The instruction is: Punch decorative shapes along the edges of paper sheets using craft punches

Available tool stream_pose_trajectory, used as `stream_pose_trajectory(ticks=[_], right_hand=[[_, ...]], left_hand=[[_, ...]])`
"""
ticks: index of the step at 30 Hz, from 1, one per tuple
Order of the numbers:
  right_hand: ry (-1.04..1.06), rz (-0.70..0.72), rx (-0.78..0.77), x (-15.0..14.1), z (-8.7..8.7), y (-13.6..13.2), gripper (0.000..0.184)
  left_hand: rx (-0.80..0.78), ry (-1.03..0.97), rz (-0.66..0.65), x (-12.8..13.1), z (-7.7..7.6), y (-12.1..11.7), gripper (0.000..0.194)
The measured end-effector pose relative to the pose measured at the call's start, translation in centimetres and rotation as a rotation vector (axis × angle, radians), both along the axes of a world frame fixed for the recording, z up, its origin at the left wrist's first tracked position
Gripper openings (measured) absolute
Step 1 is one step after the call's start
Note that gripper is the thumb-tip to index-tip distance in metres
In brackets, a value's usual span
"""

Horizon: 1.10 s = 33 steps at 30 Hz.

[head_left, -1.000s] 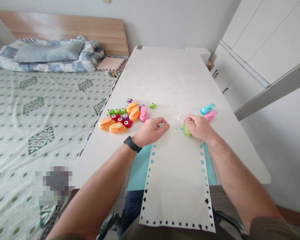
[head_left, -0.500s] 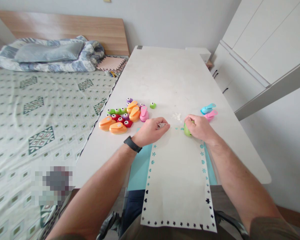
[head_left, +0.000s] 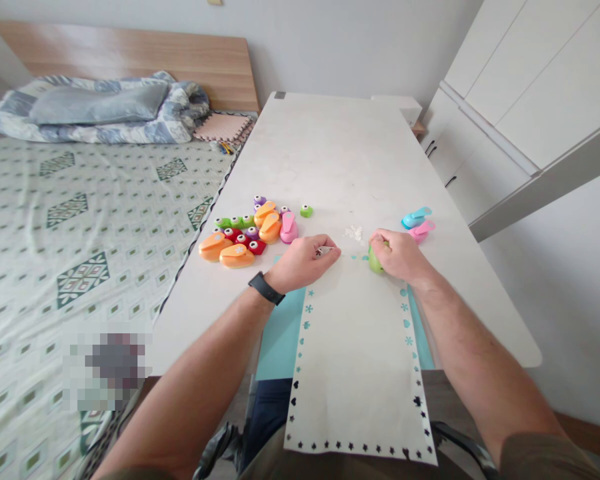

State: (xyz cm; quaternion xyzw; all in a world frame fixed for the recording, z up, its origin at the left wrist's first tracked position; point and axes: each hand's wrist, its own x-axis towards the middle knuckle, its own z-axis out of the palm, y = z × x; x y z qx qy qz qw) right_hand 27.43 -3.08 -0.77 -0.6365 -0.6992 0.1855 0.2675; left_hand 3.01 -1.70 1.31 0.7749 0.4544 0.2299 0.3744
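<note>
Well left of the paper (head_left: 355,360), a bed (head_left: 25,220) with a patterned cloth cover is running alongside the table (head_left: 330,147), its rumpled quilt (head_left: 180,100) and 1 smooth grey-blue pillow (head_left: 100,105) lying by the wood-grain headboard (head_left: 130,57).

Nearer the paper's far left corner, rounded plastic punches are sitting close together: 4 orange punches (head_left: 237,256), 3 green punches (head_left: 236,223), 3 red punches (head_left: 257,247), at least 3 purple punches (head_left: 251,233) and 1 pink punch (head_left: 289,228). Beyond that corner, 1 lone green punch (head_left: 306,211) is standing apart.

The left hand (head_left: 310,259), with 1 black wristband (head_left: 266,288) on its wrist, is curling nearly closed, thumb and index finger pinching the paper's far edge and hiding part of its left corner. Under the paper, a flat blue sheet (head_left: 281,340) is showing at both sides.

The thin, pale paper is lying over the table and hanging past its near edge, with punched stars, hearts and flowers lining 3 sides and 2 blue-showing holes visible between the hands. Just beyond its far edge, white scraps (head_left: 354,233) are forming a loose heap.

The right hand (head_left: 397,255) is closing around 1 rounded green tool (head_left: 379,259) at the far edge, partly covering it. Beyond the far right corner, 1 blue punch (head_left: 417,217) and 1 rose punch (head_left: 422,231) are lying side by side.
</note>
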Motion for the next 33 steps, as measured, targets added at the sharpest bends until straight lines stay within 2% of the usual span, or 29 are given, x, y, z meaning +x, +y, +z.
stream_pose_trajectory(ticks=[6, 17, 26, 33], right_hand=[[0.048, -0.042, 0.007, -0.1, 0.1, 0.1, 0.027], [0.119, -0.006, -0.004, 0.5, 0.8, 0.0, 0.026], [0.278, -0.274, 0.069, 1.7, 0.1, 1.0, 0.029], [0.287, -0.329, 0.151, 2.1, -0.2, 1.3, 0.031]], left_hand=[[-0.006, -0.002, -0.002, -0.1, 0.0, 0.0, 0.033], [-0.007, 0.006, -0.033, -0.2, -0.4, 0.2, 0.034], [-0.013, 0.015, -0.019, -0.2, 0.1, 0.1, 0.033], [-0.033, 0.02, -0.006, -0.2, 0.1, 0.1, 0.034]])
